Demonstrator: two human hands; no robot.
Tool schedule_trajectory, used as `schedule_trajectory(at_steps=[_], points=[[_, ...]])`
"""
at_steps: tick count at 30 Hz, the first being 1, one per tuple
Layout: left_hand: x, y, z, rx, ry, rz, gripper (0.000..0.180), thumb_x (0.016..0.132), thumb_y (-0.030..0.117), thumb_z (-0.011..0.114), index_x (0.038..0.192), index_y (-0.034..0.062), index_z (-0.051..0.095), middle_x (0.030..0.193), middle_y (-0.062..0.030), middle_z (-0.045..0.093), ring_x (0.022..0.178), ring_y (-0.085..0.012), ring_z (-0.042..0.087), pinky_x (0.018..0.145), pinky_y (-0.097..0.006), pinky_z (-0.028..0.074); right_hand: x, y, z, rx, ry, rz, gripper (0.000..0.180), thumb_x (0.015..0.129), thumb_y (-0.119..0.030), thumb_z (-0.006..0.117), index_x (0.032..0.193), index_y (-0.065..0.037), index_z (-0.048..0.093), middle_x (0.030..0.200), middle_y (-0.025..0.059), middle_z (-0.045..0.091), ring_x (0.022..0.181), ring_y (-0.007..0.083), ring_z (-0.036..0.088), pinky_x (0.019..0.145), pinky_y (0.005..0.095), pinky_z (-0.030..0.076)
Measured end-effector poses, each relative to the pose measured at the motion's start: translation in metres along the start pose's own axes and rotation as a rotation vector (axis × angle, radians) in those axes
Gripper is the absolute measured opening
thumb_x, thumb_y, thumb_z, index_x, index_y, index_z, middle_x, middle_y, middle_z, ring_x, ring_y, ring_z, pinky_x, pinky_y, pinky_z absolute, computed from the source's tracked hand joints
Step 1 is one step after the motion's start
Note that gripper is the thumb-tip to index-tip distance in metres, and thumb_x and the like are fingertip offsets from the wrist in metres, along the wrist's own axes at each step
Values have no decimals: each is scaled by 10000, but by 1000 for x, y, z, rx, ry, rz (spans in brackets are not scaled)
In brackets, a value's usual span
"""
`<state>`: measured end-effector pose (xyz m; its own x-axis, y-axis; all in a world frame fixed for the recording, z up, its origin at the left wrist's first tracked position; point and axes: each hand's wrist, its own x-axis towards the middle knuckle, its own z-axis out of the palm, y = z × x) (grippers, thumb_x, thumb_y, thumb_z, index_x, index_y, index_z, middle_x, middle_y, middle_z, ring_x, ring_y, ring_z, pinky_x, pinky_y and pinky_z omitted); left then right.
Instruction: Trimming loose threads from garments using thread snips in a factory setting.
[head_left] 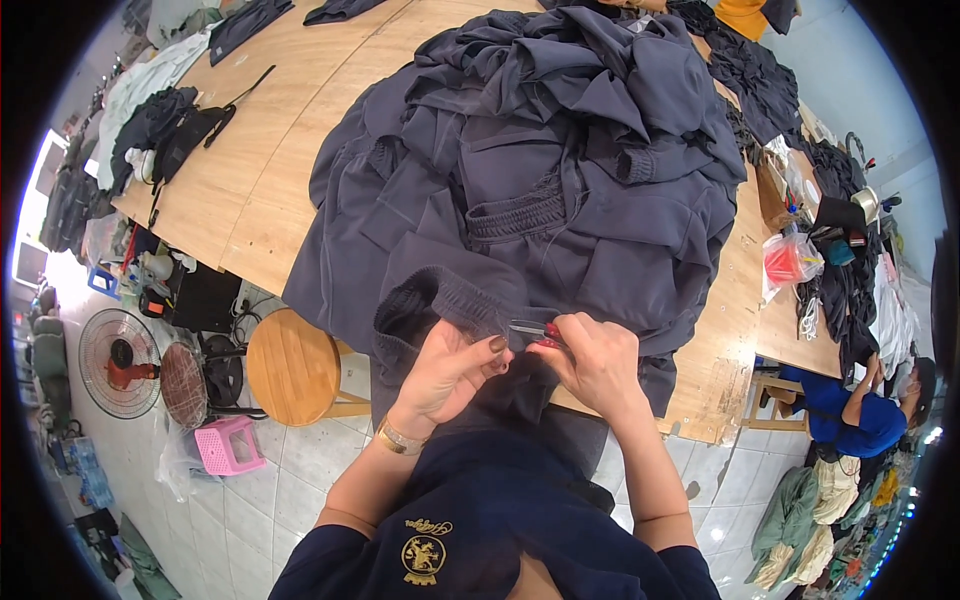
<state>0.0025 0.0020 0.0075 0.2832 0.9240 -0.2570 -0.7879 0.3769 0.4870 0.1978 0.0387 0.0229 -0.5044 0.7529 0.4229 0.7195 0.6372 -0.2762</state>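
Note:
My left hand (452, 372) pinches the elastic waistband of a dark grey garment (440, 290) pulled off the table's edge toward me. My right hand (597, 362) holds small red-handled thread snips (535, 331), blades pointing left at the waistband fabric between my fingers. Both hands are close together, just below the wooden table (260, 180). A big heap of dark grey garments (560, 130) covers the table right behind the one I hold. A gold watch band sits on my left wrist.
A round wooden stool (292, 365) stands at my left, with a pink plastic stool (228, 446) and floor fans (120, 362) beyond it. A black bag (185, 135) lies at the table's left end. A person in blue (855, 415) sits at the right, near bags and clutter on the table (795, 260).

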Motion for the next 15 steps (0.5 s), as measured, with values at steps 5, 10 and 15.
schedule_trajectory(at_steps=[5,10,15], points=[[0,-2,3,35,13,-1,360,838,-17,632,1153,38,469,992,-71,604,827,-143,618,720,-266,509,1,0,2,-5,12,-8,343,761,-402,695,739,-102,531,600,18,481,462,187,496,455,291,386],[0,-2,4,70,1,2,410,844,-39,605,1205,33,424,1021,-74,586,836,-141,615,720,-269,516,3,0,0,-45,12,-29,339,758,-396,700,723,-106,527,597,13,481,463,182,495,458,290,384],[0,-2,5,78,9,7,470,847,-54,589,1259,38,381,1053,-70,560,827,-135,612,722,-267,523,2,0,1,-9,49,-8,341,759,-396,698,710,-109,522,598,9,486,466,178,491,462,287,378]])
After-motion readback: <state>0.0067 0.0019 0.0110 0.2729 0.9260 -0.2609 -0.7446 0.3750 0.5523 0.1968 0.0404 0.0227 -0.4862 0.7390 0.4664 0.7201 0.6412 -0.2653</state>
